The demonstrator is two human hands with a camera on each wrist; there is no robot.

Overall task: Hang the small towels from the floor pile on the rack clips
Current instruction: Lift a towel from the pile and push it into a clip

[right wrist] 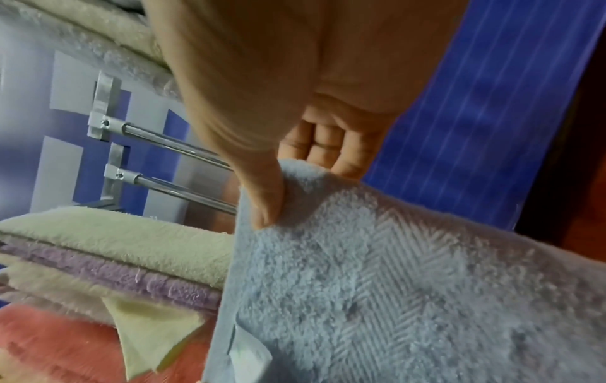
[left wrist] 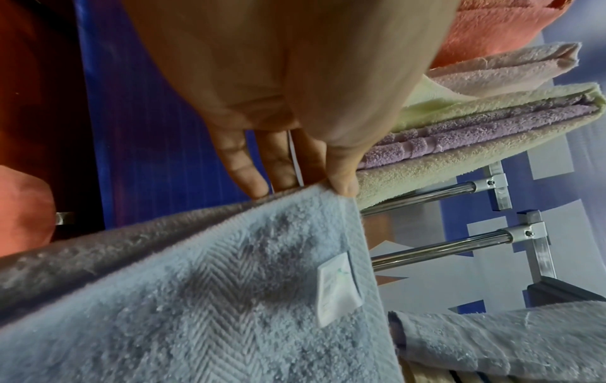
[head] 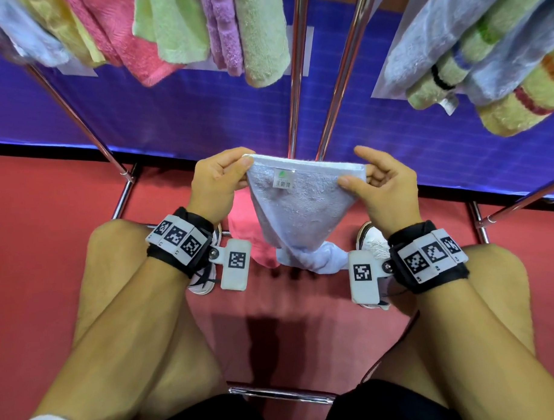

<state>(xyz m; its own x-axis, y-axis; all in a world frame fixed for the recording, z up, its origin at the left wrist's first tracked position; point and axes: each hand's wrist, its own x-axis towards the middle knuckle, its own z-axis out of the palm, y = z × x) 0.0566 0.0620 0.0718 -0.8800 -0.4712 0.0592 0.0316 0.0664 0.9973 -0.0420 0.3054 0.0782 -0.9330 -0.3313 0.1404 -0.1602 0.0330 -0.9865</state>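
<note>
Pale blue terry is stretching between the two hands, low in front of the person's knees and just above the red floor (head: 44, 249). The left hand (head: 216, 180) is pinching the left corner of the blue towel (head: 300, 209) between thumb and fingers; across its hemmed top edge, past the label (head: 282, 178), the right hand (head: 383, 187) is pinching the right corner the same way. The towel's lower end is dangling bunched, near or on the floor, with a pink towel (head: 254, 239) lying just behind it.

Risks, as I judge them: both grips are sitting right at the corners, so a quick lift could be pulling a corner free; the trailing end could be dragging the pink towel along or snagging on the rack's foot bar.

Overhead, hung towels are crowding the left, a pink hanging towel (head: 128, 48), a green one (head: 175, 28) and a purple one (head: 222, 32), and more are hanging at the right (head: 484, 61). Between the groups the chrome poles (head: 299, 70) are rising, leaving only a narrow gap for lifting. No free clip is showing in any view.
</note>
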